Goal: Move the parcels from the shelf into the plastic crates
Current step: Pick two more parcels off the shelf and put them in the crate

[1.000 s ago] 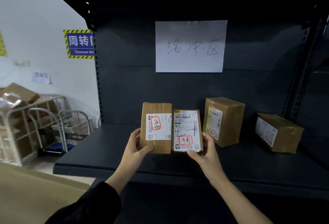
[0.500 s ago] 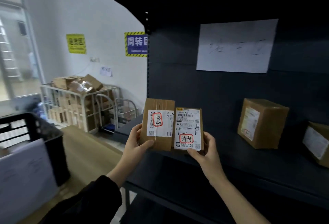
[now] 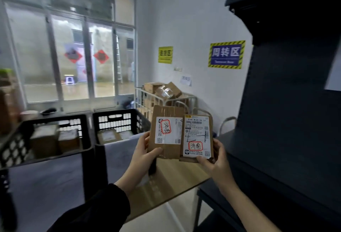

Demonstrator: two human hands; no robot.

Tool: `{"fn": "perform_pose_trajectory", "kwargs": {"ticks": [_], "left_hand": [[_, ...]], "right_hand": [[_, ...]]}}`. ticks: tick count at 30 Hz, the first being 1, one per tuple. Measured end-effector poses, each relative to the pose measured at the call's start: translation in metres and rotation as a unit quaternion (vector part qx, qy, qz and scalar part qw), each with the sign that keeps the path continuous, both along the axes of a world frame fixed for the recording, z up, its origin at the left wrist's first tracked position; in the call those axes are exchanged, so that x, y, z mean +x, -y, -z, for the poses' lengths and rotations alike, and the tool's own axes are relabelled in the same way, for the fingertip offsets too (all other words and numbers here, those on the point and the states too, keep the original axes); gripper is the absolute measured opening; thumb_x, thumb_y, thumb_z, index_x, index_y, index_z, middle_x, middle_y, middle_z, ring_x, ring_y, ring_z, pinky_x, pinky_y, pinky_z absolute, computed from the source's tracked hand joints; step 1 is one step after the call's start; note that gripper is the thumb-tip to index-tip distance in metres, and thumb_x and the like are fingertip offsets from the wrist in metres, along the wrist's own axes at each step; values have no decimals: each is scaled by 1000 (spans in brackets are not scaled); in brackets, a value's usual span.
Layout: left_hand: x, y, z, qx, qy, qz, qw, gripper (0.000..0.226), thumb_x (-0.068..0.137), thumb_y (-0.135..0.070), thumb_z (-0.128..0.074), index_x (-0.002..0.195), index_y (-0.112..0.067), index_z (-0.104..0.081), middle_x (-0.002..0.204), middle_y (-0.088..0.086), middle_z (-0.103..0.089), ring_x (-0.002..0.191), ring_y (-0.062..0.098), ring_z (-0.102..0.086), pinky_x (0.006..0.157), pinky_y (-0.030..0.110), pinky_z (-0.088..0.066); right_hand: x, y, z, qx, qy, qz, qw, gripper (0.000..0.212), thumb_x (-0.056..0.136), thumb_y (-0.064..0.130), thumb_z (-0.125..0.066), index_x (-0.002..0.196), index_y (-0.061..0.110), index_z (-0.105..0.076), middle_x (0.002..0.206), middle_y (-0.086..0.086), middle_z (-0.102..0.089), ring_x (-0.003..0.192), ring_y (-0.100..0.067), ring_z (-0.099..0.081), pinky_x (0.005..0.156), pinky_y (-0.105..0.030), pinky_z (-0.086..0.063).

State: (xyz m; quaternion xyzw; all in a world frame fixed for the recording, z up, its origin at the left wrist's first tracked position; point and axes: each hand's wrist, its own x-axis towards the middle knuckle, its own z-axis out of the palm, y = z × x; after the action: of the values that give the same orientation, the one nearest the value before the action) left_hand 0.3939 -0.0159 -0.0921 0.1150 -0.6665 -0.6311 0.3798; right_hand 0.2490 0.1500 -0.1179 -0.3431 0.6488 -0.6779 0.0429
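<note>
Fingers (image 3: 146,138) of the left hand (image 3: 144,158) are curling round the left edge of one parcel (image 3: 167,111), thumb pressing its front. The right hand (image 3: 218,163) is pinching a second parcel (image 3: 196,135) the same way. Both are hanging upright, side by side and touching, over the tabletop (image 3: 166,185) near its right edge, between the shelf (image 3: 286,121) and two crates (image 3: 114,113) that are holding boxes (image 3: 108,135).

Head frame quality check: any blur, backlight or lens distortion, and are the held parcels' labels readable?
Head view: the left parcel and right parcel are sharp, labels readable. Head view: the window is bright and hazy, leaving the black crates dim. Head view: the dark shelf is almost detailless and smeared; straight edges bow toward the borders.
</note>
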Motion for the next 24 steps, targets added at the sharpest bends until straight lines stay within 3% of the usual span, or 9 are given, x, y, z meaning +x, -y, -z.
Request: {"fn": "perform_pose_trajectory", "kwargs": {"ticks": [4,7,14,17,20,24], "left_hand": [[33,72,1,13,11,-40,999,51,84,9,-56,128,-12,-40,119,11,-57,96,11,-60,66,15,-55],[51,123,2,10,21,-63,998,52,83,8,-58,128,-13,-40,120,12,-57,99,14,-61,64,15,-55],[66,215,12,17,57,-86,995,53,83,-1,-63,127,-19,-40,123,10,-57,109,23,-59,82,31,-53],[58,241,14,25,66,-97,993,56,83,-3,-64,131,-16,-38,125,11,-56,111,25,-58,84,36,-54],[41,268,15,25,73,-108,991,57,83,-4,-63,133,-14,-37,125,11,-55,109,23,-58,75,26,-53],[9,304,19,48,82,-121,988,56,84,-1,-62,132,-11,-36,121,12,-56,107,24,-58,73,24,-52]], "right_hand": [[22,83,5,-3,-6,-39,999,60,78,3,-71,119,30,-38,112,14,-55,94,17,-55,68,-2,-45],[34,140,6,3,-1,-68,998,60,78,1,-70,120,29,-38,112,15,-55,93,19,-55,70,-3,-45],[36,237,12,22,16,-94,995,56,79,4,-70,114,34,-38,106,18,-55,89,23,-53,66,-2,-45],[25,268,10,32,23,-99,994,58,79,6,-70,117,33,-36,106,21,-51,92,14,-56,66,-3,-46],[5,298,9,39,30,-112,993,59,79,8,-70,118,34,-36,106,23,-50,93,7,-54,64,-4,-47],[-33,341,12,57,39,-126,990,59,79,9,-71,117,36,-36,103,24,-52,91,8,-55,64,-7,-48]]}}
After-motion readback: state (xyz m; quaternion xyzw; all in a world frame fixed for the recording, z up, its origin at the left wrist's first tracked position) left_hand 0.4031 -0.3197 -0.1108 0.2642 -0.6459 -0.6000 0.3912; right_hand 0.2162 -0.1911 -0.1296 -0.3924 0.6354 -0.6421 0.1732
